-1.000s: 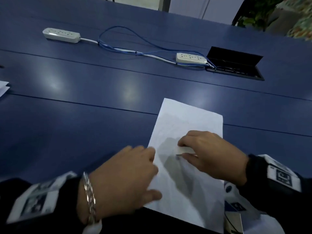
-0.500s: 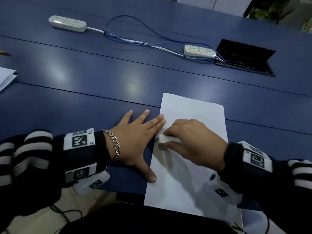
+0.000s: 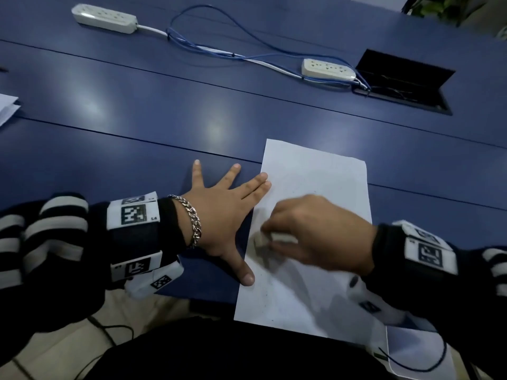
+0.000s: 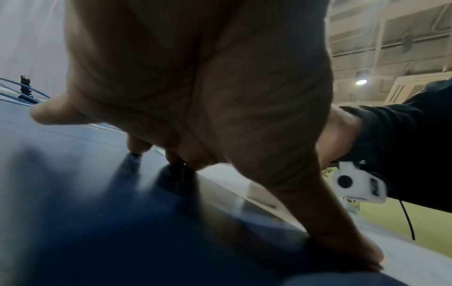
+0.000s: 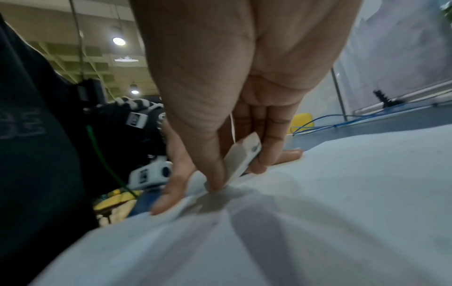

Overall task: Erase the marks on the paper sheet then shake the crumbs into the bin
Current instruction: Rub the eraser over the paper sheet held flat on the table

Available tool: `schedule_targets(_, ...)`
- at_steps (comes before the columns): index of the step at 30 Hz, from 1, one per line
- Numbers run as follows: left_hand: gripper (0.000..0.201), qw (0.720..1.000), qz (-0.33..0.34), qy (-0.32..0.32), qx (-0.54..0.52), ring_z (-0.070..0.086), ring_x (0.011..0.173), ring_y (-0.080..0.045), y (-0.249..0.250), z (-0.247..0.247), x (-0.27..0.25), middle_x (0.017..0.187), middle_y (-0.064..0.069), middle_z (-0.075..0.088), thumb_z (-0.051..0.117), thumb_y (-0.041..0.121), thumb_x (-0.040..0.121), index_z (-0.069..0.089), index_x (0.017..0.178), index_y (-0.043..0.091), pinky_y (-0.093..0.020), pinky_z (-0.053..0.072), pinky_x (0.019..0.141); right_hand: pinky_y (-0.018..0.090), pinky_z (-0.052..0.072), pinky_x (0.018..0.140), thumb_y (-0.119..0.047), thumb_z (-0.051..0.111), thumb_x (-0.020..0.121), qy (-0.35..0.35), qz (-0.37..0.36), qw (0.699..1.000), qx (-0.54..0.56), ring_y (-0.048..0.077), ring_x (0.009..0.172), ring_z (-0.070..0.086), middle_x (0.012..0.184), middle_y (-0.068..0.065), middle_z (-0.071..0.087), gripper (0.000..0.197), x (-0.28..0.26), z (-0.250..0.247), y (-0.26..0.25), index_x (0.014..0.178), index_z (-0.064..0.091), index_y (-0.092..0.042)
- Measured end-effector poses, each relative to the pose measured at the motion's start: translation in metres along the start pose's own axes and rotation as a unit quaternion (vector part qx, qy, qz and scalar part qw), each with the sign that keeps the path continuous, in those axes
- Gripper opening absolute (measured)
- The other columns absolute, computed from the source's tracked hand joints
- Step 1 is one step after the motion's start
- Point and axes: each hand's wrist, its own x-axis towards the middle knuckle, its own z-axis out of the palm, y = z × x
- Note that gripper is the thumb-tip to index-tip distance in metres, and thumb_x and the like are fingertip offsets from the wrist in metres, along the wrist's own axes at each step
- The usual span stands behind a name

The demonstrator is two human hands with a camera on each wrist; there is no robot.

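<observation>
A white paper sheet (image 3: 312,187) lies on the blue table (image 3: 137,149) near its front edge, with faint dark specks on it. My left hand (image 3: 227,212) lies flat and spread beside the sheet, its fingertips and thumb pressing the sheet's left edge. My right hand (image 3: 315,237) pinches a white eraser (image 3: 263,241) and holds its end on the paper near the left edge. In the right wrist view the eraser (image 5: 240,158) sits between thumb and fingers, touching the sheet (image 5: 318,212). The left wrist view shows the left hand (image 4: 195,96) pressed down on the table. No bin is in view.
Two white power strips (image 3: 104,17) (image 3: 327,69) joined by blue and white cables (image 3: 219,50) lie at the back. An open black cable hatch (image 3: 403,83) sits at the back right. More paper (image 3: 6,106) lies at the left edge. A plastic sleeve (image 3: 417,349) overhangs the front edge.
The left hand has spread flat, and it now presses the sheet's left edge. The right hand with the eraser has moved down the sheet toward me.
</observation>
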Motion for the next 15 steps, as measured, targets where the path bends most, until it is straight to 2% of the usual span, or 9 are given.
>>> schedule_targets(3,0.171,1.0,-0.002,-0.002,0.005,-0.032,0.155,-0.028,0.001,-0.001,-0.001,0.16,0.026,-0.042,0.058,0.108,0.034,-0.037,0.155,0.034,-0.091,-0.008,0.102,0.041,0.051,0.074,-0.054,0.048,0.093,0.051,0.047,0.998,0.002,0.023,0.081,0.061,0.085,-0.006,0.059,0.034,0.009,-0.006,0.013,0.084,0.064,-0.025)
schedule_targets(5,0.171,1.0,-0.005,-0.005,0.006,-0.032,0.155,-0.029,0.002,-0.002,-0.001,0.16,0.026,-0.042,0.059,0.107,0.034,-0.038,0.154,0.033,-0.091,-0.01,0.102,0.04,0.051,0.074,-0.049,0.049,0.093,0.036,0.0,0.999,0.006,0.022,0.082,0.061,0.087,-0.005,0.061,0.03,-0.001,-0.001,0.003,0.088,0.067,-0.026)
schedule_targets(7,0.171,1.0,-0.007,-0.007,0.009,-0.032,0.155,-0.029,0.003,-0.002,-0.001,0.161,0.024,-0.042,0.06,0.107,0.035,-0.038,0.154,0.033,-0.091,-0.01,0.102,0.038,0.051,0.075,-0.043,0.053,0.094,-0.013,-0.054,0.998,0.026,0.019,0.082,0.061,0.091,-0.006,0.063,0.023,-0.014,0.005,-0.012,0.095,0.07,-0.027)
schedule_targets(8,0.172,1.0,-0.008,-0.007,0.01,-0.032,0.155,-0.029,0.003,-0.003,0.0,0.161,0.024,-0.041,0.061,0.107,0.035,-0.038,0.154,0.033,-0.091,-0.01,0.102,0.037,0.051,0.075,-0.042,0.054,0.094,-0.028,-0.056,0.998,0.021,0.019,0.082,0.061,0.091,-0.006,0.063,0.023,-0.014,0.004,-0.011,0.095,0.071,-0.027)
schedule_targets(9,0.172,1.0,-0.008,-0.006,0.008,-0.031,0.155,-0.03,0.003,-0.003,-0.001,0.161,0.025,-0.041,0.06,0.107,0.034,-0.038,0.154,0.033,-0.091,-0.01,0.102,0.039,0.051,0.075,-0.045,0.054,0.094,-0.025,-0.036,0.999,0.011,0.02,0.081,0.061,0.09,-0.006,0.063,0.024,-0.008,0.0,-0.006,0.094,0.07,-0.027)
schedule_targets(12,0.172,1.0,-0.008,-0.003,0.008,-0.031,0.155,-0.03,0.002,-0.001,-0.001,0.16,0.027,-0.042,0.058,0.108,0.032,-0.038,0.154,0.034,-0.092,-0.009,0.101,0.041,0.051,0.073,-0.053,0.053,0.092,0.042,0.037,0.998,-0.004,0.023,0.078,0.059,0.083,-0.005,0.06,0.031,0.009,-0.007,0.014,0.084,0.065,-0.025)
schedule_targets(14,0.172,1.0,-0.01,-0.001,0.009,-0.03,0.155,-0.03,0.003,-0.001,0.0,0.16,0.026,-0.041,0.058,0.108,0.032,-0.038,0.154,0.034,-0.091,-0.01,0.101,0.041,0.051,0.073,-0.046,0.056,0.092,0.047,0.005,0.999,-0.003,0.024,0.079,0.06,0.084,-0.005,0.059,0.023,-0.001,-0.001,0.006,0.085,0.065,-0.025)
schedule_targets(15,0.173,1.0,-0.011,-0.003,0.012,-0.03,0.156,-0.031,0.003,-0.001,0.0,0.16,0.026,-0.041,0.059,0.108,0.032,-0.038,0.154,0.034,-0.091,-0.011,0.102,0.039,0.051,0.074,-0.042,0.058,0.092,0.026,-0.03,0.999,0.005,0.023,0.081,0.06,0.087,-0.005,0.06,0.019,-0.009,0.002,-0.003,0.089,0.067,-0.026)
